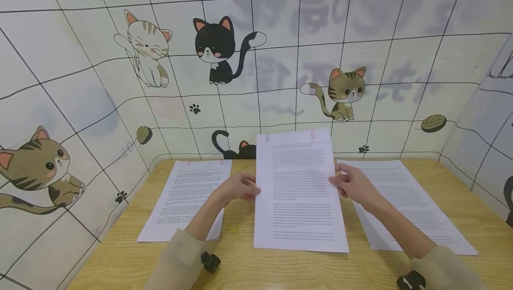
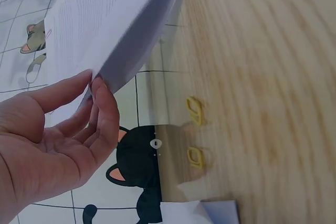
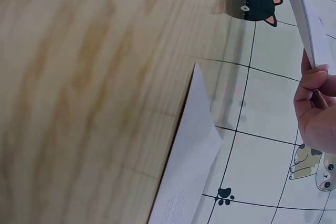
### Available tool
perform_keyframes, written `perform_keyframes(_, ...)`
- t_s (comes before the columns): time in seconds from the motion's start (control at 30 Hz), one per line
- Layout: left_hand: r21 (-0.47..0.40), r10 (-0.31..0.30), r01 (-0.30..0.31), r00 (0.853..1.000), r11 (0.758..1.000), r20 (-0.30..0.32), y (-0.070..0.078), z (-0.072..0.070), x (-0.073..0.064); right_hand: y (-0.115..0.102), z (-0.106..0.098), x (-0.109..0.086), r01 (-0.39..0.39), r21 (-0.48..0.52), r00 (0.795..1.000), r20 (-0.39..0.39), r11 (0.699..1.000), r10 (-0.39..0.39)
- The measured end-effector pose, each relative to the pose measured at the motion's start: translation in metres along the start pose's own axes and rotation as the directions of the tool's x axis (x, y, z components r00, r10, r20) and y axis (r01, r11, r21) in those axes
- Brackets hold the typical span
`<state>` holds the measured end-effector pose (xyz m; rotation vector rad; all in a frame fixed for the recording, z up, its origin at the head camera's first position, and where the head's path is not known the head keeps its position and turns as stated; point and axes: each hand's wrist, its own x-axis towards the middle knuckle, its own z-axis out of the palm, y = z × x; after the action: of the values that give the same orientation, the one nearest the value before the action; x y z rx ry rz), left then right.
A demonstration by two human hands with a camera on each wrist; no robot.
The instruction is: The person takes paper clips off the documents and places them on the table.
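A stack of printed sheets (image 1: 300,192) stands raised and tilted above the middle of the table. Along its top edge sit a blue paper clip (image 1: 267,136) on the left and a pink paper clip (image 1: 313,134) on the right. My left hand (image 1: 237,186) pinches the stack's left edge between thumb and fingers, seen closely in the left wrist view. On the opposite edge, my right hand (image 1: 353,185) pinches the same sheets. Two yellow paper clips (image 2: 194,110) lie on the wood in the left wrist view, apart from the hand.
A second printed stack (image 1: 188,201) with two pink clips at its top lies on the left of the wooden table (image 1: 280,274). Another stack (image 1: 413,205) lies on the right, partly under the right forearm. A cat-patterned wall covering (image 1: 276,67) borders the table's back.
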<state>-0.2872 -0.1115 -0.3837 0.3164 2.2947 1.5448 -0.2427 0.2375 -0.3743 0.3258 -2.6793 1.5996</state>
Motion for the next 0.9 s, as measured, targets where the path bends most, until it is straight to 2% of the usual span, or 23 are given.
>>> perform_keyframes(0.17,-0.008,0.039,-0.040,0.997,0.999,-0.069,0.007,0.002,-0.009,-0.004,-0.002,-0.005,0.053,0.025,0.998,-0.021,0.998,-0.052)
perform_keyframes(0.4,-0.032,0.096,-0.102,0.983,0.994,-0.155,0.013,0.003,-0.021,-0.007,-0.003,-0.010,0.094,0.024,0.995,-0.028,0.995,-0.093)
perform_keyframes(0.7,-0.010,0.210,-0.212,0.972,0.977,-0.103,0.020,0.005,-0.033,-0.011,-0.002,-0.014,0.138,0.034,0.989,-0.051,0.990,-0.137)
perform_keyframes(0.9,-0.025,0.239,-0.244,0.963,0.970,-0.126,0.028,0.008,-0.042,-0.019,-0.005,-0.017,0.149,0.095,0.989,-0.019,0.984,-0.148)
